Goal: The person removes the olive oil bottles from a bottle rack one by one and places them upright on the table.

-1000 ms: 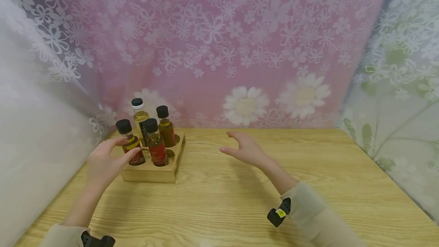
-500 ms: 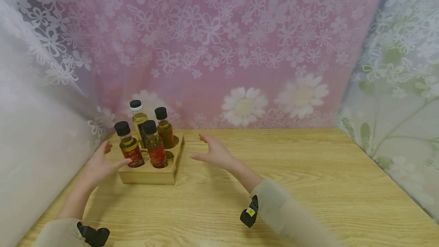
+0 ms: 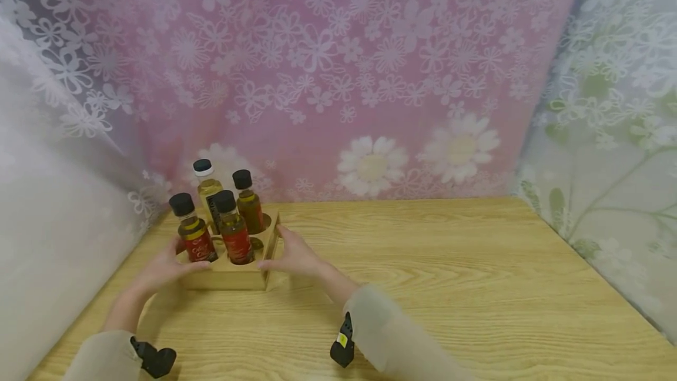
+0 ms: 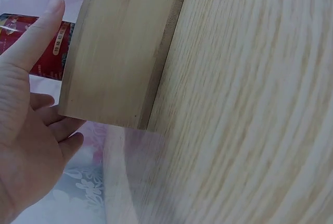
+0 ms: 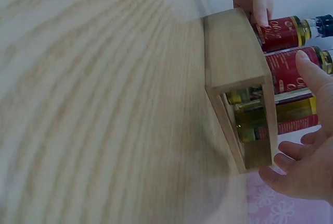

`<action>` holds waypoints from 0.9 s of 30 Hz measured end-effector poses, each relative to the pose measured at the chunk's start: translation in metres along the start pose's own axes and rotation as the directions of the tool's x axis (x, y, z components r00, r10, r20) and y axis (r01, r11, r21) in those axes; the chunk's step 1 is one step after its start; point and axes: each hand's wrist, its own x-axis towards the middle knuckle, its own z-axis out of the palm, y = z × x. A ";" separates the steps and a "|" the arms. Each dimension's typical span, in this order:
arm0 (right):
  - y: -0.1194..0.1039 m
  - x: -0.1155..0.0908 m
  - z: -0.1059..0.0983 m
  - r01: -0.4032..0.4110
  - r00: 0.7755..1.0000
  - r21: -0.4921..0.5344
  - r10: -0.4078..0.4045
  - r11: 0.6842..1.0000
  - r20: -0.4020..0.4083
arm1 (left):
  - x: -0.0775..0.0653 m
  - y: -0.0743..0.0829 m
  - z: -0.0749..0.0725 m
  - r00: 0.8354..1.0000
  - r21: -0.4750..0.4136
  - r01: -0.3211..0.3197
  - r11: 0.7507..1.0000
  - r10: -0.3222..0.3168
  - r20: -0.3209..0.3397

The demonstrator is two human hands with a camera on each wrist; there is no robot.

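A wooden bottle rack [image 3: 224,280] stands on the table at the left. Several oil bottles sit in its round holes, among them a red-labelled olive oil bottle [image 3: 200,246] at the front left and another red-labelled bottle [image 3: 238,244] beside it. My left hand [image 3: 161,269] is at the rack's left end, thumb along the front top edge, other fingers partly hidden behind the end. At the right end is my right hand [image 3: 298,256], thumb toward the front corner and fingertips right at the side. In the right wrist view its fingers [image 5: 285,162] spread beside the rack's open end.
The wood-grain table [image 3: 423,281] extends to the right of the rack. A pink floral curtain [image 3: 328,75] hangs behind, with pale cloth [image 3: 58,204] close on the left and a green-patterned cloth [image 3: 608,151] on the right. A black wrist camera [image 3: 153,358] sits on the left sleeve.
My right hand has moved left across the table to the rack's right end. My left hand has lowered from in front of the bottles to the rack's left end. The rack keeps its place.
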 end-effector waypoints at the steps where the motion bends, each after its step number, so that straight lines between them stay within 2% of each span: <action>1: 0.000 0.000 0.003 0.001 1.000 -0.008 -0.001 1.000 0.003 | 0.001 0.000 0.001 1.000 -0.013 -0.008 1.000 0.008 0.002; 4: -0.001 0.001 0.011 -0.001 1.000 -0.053 0.001 0.999 0.004 | 0.003 -0.001 0.004 0.999 -0.045 -0.046 0.998 0.046 0.008; 7: -0.001 0.002 0.016 -0.002 1.000 -0.070 0.003 0.998 0.010 | 0.006 -0.003 0.007 0.998 -0.038 -0.068 0.997 0.068 0.010; 14: 0.001 0.004 0.025 -0.002 1.000 -0.070 0.003 0.998 0.011 | 0.007 -0.008 0.010 0.997 -0.036 -0.059 0.998 0.061 0.044; 21: 0.000 0.004 0.030 -0.016 1.000 -0.060 0.016 0.998 0.006 | 0.007 -0.009 0.011 0.993 -0.061 -0.035 0.998 0.041 0.107; 27: -0.002 0.003 0.029 -0.043 0.999 -0.027 0.043 0.999 -0.009 | 0.006 -0.008 0.012 0.991 -0.105 -0.053 0.993 0.065 0.121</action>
